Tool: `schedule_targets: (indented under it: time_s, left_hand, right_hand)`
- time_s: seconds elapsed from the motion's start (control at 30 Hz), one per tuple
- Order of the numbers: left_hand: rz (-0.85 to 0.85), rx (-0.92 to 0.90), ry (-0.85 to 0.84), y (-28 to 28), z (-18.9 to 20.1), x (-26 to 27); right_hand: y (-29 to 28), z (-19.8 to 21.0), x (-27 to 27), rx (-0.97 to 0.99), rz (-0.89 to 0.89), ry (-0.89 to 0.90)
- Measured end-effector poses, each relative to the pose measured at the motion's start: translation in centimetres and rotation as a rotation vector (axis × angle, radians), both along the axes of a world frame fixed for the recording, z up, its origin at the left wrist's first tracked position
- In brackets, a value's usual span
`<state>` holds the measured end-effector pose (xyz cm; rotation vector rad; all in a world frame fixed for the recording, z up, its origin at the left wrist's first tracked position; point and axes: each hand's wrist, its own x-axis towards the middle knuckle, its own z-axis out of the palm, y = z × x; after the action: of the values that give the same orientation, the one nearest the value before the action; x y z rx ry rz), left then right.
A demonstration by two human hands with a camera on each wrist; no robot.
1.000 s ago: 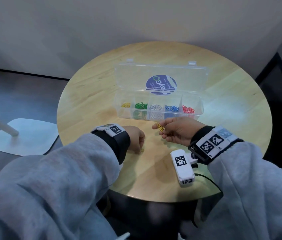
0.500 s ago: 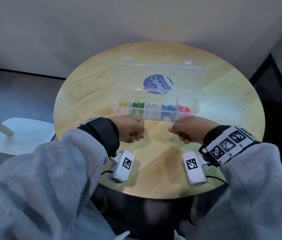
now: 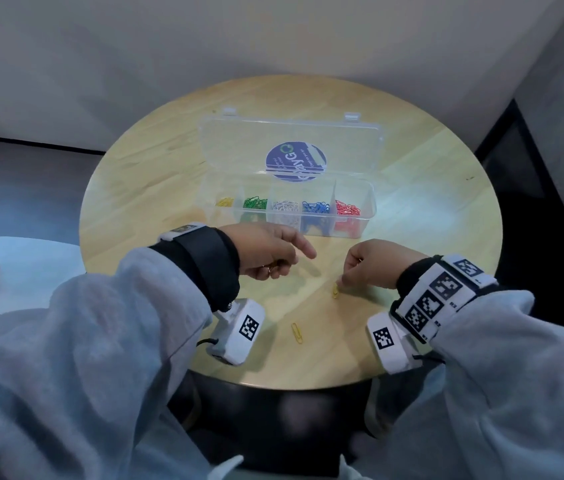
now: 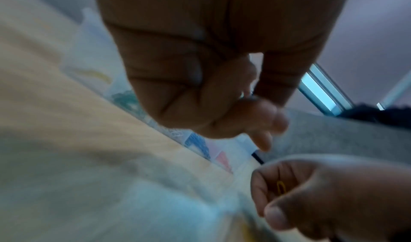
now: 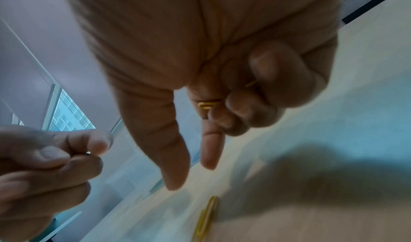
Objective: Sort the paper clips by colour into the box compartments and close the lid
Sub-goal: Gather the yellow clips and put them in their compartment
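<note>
Two yellow paper clips lie loose on the round wooden table (image 3: 156, 188), toward its near edge: one (image 3: 335, 291) right under the right hand (image 3: 374, 263), the other (image 3: 297, 333) nearer the edge, between the two wrist cameras. The right hand's thumb and forefinger point down at the first clip, tips apart, while its curled fingers (image 5: 251, 105) clutch yellow clips (image 5: 208, 104) against the palm. The left hand (image 3: 266, 252) hovers just beside it, forefinger out, the rest curled around something small and metallic, possibly a clip; that wrist view is too blurred to be sure. Past both hands, mid-table, sits the clear box (image 3: 370, 206), lid (image 3: 291, 147) flung back flat, round blue sticker (image 3: 296, 162) showing. Compartments, left to right: yellow clips (image 3: 225, 201), green (image 3: 255, 203), white (image 3: 285, 206), blue (image 3: 316, 206), red (image 3: 347, 208).
</note>
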<state>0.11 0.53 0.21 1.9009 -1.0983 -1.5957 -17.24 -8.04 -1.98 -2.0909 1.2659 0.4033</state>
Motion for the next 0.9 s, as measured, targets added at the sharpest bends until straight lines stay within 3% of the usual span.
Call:
schedule_targets:
  time_s: [0.13,0.27,0.47,0.77,0.9]
  left_hand:
    - [-0.192,0.042,-0.286,-0.1,0.1,-1.1]
    - [-0.579,0.011,-0.651,0.1,0.0,-2.3]
    - [-0.901,0.082,-0.74,0.2,-1.7,-4.0]
    - [-0.94,0.069,-0.731,0.2,-3.1,-4.6]
    - [-0.719,0.017,-0.661,0.4,-2.5,-2.9]
  right_hand:
    - [0.0,-0.5,0.7,-0.033,-0.015,0.045]
    - [-0.1,-1.2,1.3,-0.086,0.042,0.116]
    - [0.0,-1.8,2.2,-0.115,0.091,0.178]
    - [-0.4,-1.4,1.7,0.045,0.052,0.032]
    - [-1.0,0.3,1.2,0.2,-0.03,-0.156]
